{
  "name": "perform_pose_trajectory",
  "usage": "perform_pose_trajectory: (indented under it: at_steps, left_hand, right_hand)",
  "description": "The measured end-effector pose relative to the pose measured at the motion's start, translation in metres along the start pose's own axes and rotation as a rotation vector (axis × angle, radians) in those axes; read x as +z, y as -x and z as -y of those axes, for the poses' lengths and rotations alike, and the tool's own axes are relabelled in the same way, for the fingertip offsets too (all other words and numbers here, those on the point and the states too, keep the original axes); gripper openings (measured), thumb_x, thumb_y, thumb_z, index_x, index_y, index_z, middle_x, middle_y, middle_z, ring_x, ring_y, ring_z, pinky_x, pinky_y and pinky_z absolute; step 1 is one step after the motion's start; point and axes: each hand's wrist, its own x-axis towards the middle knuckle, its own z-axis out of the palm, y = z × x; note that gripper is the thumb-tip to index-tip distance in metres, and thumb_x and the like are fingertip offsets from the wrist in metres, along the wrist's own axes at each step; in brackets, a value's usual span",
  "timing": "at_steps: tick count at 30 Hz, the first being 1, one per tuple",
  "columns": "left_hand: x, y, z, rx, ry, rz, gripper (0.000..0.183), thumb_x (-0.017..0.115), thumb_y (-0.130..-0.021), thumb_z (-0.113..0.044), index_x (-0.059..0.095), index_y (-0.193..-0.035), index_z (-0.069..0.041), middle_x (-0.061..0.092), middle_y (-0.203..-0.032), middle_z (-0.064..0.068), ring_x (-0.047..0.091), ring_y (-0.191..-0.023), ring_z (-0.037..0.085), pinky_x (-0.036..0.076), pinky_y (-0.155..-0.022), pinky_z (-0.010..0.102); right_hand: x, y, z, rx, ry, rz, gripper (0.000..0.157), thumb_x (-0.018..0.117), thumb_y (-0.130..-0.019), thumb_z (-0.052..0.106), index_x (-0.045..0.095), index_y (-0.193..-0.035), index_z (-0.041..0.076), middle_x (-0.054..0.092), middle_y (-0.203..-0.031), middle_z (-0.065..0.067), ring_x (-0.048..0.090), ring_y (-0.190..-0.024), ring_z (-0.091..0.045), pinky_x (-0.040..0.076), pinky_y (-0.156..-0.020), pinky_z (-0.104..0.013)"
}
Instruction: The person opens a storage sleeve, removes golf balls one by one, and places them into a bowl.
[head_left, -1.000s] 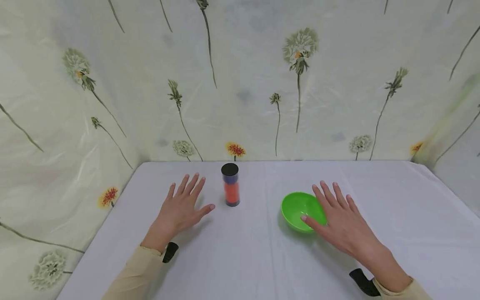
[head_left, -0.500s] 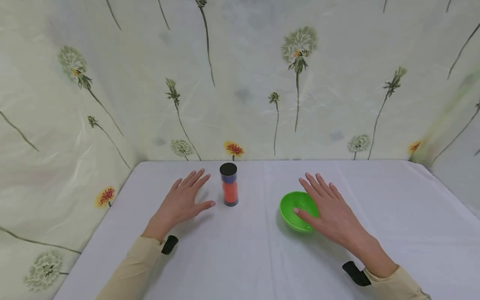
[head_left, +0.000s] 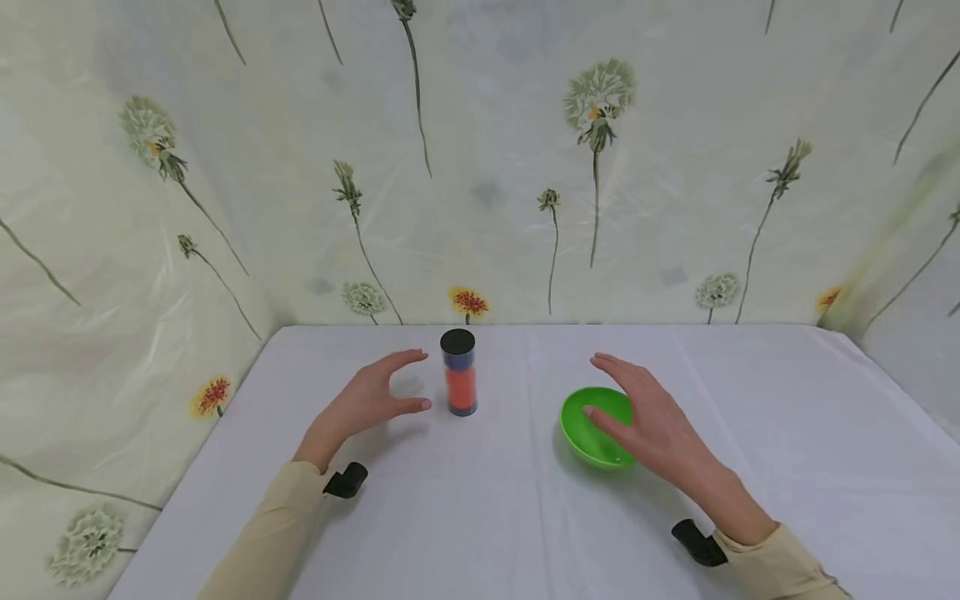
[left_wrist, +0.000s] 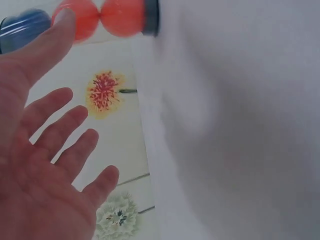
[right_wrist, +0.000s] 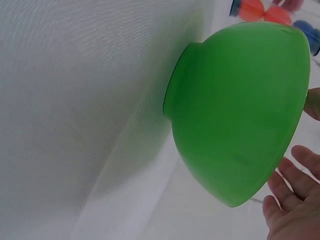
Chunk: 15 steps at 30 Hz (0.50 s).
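A clear tube (head_left: 460,385) with a black lid stands upright left of centre in the head view. Through its wall in the left wrist view show two orange-red balls (left_wrist: 122,17) and a blue ball (left_wrist: 26,29). Just left of the tube, my left hand (head_left: 363,402) hovers with thumb and fingers spread apart, gripping nothing. A green bowl (head_left: 588,442) stands upright on the table to the right of centre. Over its right side reaches my right hand (head_left: 663,429), thumb above the opening and fingers near the rim; it holds nothing.
A white cloth covers the table (head_left: 510,517). Behind it and along its sides hangs a curtain (head_left: 480,167) printed with dandelions. Black wrist cameras (head_left: 347,481) sit under both cuffs.
Both hands have turned, bringing the fingers in line above the thumbs. My right hand has moved left over the bowl. Tube and bowl stay in place.
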Motion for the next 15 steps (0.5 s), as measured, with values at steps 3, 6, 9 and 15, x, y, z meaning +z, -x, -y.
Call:
perform_pose_trajectory:
  at_steps: [3,6,9,15]
  left_hand:
    - [0.001,-0.002,-0.003,-0.015,0.053,-0.006,0.07,0.08,-0.082,-0.038,0.05,-0.144,-0.025,0.045,-0.149,-0.001,0.038,-0.138,0.026,0.034,-0.108,0.051]
    - [0.004,-0.004,-0.007,-0.01,0.122,-0.006,0.065,0.08,-0.083,-0.031,0.054,-0.141,-0.021,0.048,-0.146,0.003,0.042,-0.135,0.031,0.034,-0.107,0.051]
    - [0.008,-0.007,-0.007,0.004,0.197,0.004,0.062,0.08,-0.083,-0.023,0.055,-0.139,-0.015,0.051,-0.143,0.008,0.044,-0.133,0.034,0.033,-0.109,0.049]
    - [0.018,-0.015,-0.007,0.038,0.342,0.021,0.063,0.081,-0.082,-0.016,0.054,-0.138,-0.011,0.053,-0.14,0.007,0.044,-0.134,0.033,0.032,-0.11,0.048]
  right_hand:
    - [0.002,-0.001,0.001,0.015,-0.036,-0.008,0.062,0.072,-0.09,0.03,0.047,-0.143,0.009,0.048,-0.144,-0.007,0.04,-0.135,-0.031,0.036,-0.102,-0.053]
    - [0.004,-0.003,0.002,0.035,-0.069,-0.017,0.059,0.073,-0.09,0.028,0.049,-0.141,0.01,0.051,-0.141,-0.006,0.043,-0.132,-0.029,0.038,-0.102,-0.051]
    - [0.006,-0.004,0.004,0.072,-0.127,-0.01,0.058,0.072,-0.091,0.03,0.05,-0.14,0.011,0.053,-0.139,-0.005,0.045,-0.131,-0.028,0.038,-0.102,-0.051]
    - [0.009,-0.009,0.01,0.161,-0.236,0.025,0.06,0.069,-0.091,0.041,0.05,-0.142,0.015,0.054,-0.139,-0.002,0.043,-0.134,-0.024,0.034,-0.105,-0.052]
